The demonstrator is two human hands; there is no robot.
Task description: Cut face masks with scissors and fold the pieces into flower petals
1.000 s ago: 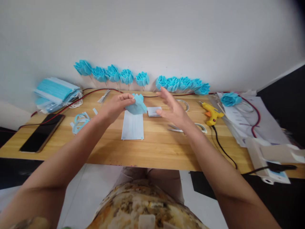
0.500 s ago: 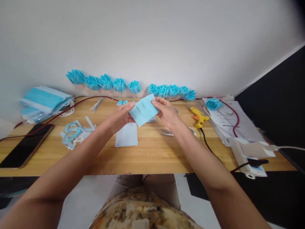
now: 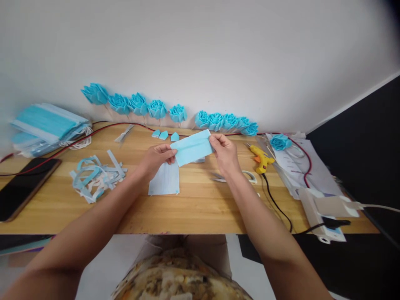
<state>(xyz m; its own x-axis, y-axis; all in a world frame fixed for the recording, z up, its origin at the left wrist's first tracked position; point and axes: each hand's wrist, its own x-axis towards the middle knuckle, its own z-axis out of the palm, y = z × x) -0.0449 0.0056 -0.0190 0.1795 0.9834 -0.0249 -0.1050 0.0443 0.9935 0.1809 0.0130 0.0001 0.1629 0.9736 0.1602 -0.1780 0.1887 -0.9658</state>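
Note:
A light blue piece of mask fabric (image 3: 193,148) is stretched between my hands above the table. My left hand (image 3: 159,157) pinches its left edge, and my right hand (image 3: 223,151) pinches the upper right corner. Beneath the left hand lies a pale, flat mask sheet (image 3: 164,180), partly covered by it. Scissors (image 3: 250,177) rest under my right wrist, their middle hidden. Beyond the fabric sit several small blue cut pieces (image 3: 163,135). Part of a pale stack (image 3: 200,160) shows below the held fabric.
Several blue fabric flowers (image 3: 157,109) line the wall. Left are face masks (image 3: 46,125), trimmed strips (image 3: 96,175) and a phone (image 3: 26,187). Right are a yellow glue gun (image 3: 261,158), another flower (image 3: 280,142), papers (image 3: 309,162) and a power strip (image 3: 315,212). A red-black cable (image 3: 106,127) crosses the back.
The fabric has been drawn out wider and more level, with my hands farther apart. The small cut pieces behind it show more fully as the view has shifted slightly.

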